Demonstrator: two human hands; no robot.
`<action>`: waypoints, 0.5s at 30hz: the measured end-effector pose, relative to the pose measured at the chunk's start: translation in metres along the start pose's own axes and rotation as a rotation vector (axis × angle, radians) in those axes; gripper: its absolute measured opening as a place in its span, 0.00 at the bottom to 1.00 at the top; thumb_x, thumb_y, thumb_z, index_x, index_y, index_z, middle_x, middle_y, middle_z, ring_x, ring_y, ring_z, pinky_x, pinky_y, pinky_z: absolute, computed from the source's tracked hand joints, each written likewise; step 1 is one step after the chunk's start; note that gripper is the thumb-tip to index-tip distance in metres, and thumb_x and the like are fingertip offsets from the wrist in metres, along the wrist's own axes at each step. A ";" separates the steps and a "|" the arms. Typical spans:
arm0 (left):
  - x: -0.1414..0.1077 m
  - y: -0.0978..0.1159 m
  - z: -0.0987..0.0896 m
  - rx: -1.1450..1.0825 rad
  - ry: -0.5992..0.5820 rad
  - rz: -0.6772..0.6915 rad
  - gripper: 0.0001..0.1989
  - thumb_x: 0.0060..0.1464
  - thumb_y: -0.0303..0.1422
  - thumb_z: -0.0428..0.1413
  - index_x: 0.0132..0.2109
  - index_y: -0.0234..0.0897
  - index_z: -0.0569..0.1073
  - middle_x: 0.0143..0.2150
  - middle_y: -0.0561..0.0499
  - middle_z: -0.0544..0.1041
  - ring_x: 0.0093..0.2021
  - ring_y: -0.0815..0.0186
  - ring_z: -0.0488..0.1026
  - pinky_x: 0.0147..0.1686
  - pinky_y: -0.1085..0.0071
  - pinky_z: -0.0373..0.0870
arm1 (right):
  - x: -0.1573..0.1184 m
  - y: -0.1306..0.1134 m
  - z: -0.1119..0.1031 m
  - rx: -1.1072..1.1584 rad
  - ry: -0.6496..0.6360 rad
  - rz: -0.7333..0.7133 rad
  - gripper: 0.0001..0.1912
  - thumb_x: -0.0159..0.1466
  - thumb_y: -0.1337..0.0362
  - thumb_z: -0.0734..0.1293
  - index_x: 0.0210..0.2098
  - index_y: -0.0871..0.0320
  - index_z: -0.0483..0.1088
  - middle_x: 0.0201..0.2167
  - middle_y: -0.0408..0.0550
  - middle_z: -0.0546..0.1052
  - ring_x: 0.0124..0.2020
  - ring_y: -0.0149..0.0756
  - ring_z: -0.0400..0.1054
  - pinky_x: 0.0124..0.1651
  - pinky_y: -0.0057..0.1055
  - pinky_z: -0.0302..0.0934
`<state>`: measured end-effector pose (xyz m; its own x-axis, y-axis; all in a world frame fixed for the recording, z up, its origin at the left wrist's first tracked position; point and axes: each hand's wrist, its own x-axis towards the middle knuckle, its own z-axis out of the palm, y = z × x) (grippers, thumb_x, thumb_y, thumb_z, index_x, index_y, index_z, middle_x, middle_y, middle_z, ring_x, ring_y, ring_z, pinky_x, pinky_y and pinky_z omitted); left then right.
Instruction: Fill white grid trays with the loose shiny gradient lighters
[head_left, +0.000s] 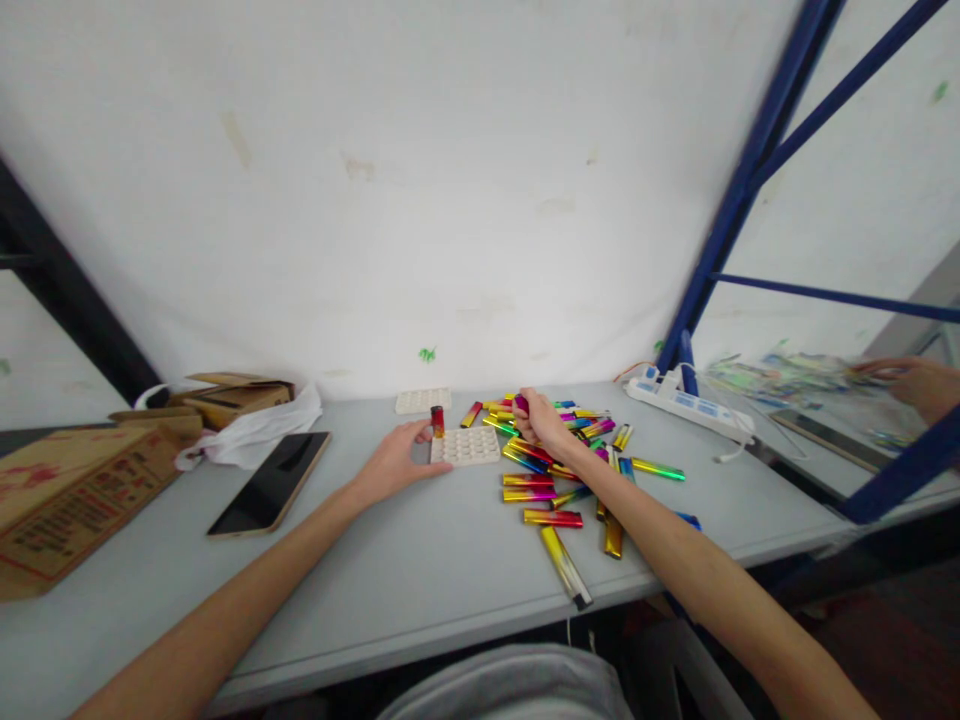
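Note:
A white tray with rows of round holes (474, 447) lies on the grey table. One red lighter (437, 420) stands upright at its back left corner. My left hand (397, 460) is beside the tray's left edge, thumb and fingers apart, with nothing visible between them. My right hand (536, 415) is closed over the pile of shiny coloured lighters (529, 481), to the right of the tray; a small purple end shows at its fingers, most likely a lighter. Several lighters lie flat and scattered around my right wrist, and a yellow one (562, 562) lies nearest the front edge.
A second white tray (423, 401) lies by the wall. At left are a dark phone-like slab (271, 484), a white plastic bag (259, 430) and a cardboard box (82, 495). A power strip (688, 405) and blue frame (739, 210) stand right; beyond is another person's hand.

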<state>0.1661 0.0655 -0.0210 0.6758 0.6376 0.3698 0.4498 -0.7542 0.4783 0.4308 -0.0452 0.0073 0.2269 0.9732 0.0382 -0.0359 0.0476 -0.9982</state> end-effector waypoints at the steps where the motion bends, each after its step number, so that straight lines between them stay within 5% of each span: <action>1: 0.000 0.000 0.000 -0.001 0.000 -0.001 0.34 0.42 0.53 0.67 0.52 0.38 0.74 0.45 0.46 0.79 0.45 0.52 0.77 0.49 0.58 0.73 | -0.001 0.000 0.000 -0.013 0.006 -0.007 0.21 0.70 0.51 0.54 0.23 0.52 0.49 0.16 0.34 0.46 0.16 0.25 0.35 0.18 0.26 0.32; 9: 0.000 0.000 0.001 -0.030 0.007 -0.001 0.39 0.42 0.51 0.68 0.59 0.39 0.72 0.46 0.46 0.80 0.46 0.52 0.77 0.52 0.58 0.72 | 0.001 0.002 0.001 -0.071 -0.028 -0.056 0.30 0.66 0.33 0.57 0.30 0.55 0.63 0.18 0.34 0.49 0.18 0.27 0.39 0.21 0.28 0.38; 15: -0.001 0.001 0.002 -0.034 -0.006 0.004 0.37 0.43 0.51 0.69 0.57 0.38 0.73 0.46 0.46 0.80 0.46 0.53 0.77 0.52 0.58 0.72 | 0.001 -0.014 0.010 -0.398 -0.176 -0.378 0.26 0.69 0.38 0.60 0.38 0.57 0.70 0.29 0.42 0.70 0.32 0.34 0.64 0.37 0.30 0.60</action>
<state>0.1669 0.0638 -0.0222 0.6812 0.6332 0.3673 0.4270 -0.7513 0.5033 0.4223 -0.0426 0.0217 -0.0140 0.9294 0.3688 0.3926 0.3443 -0.8528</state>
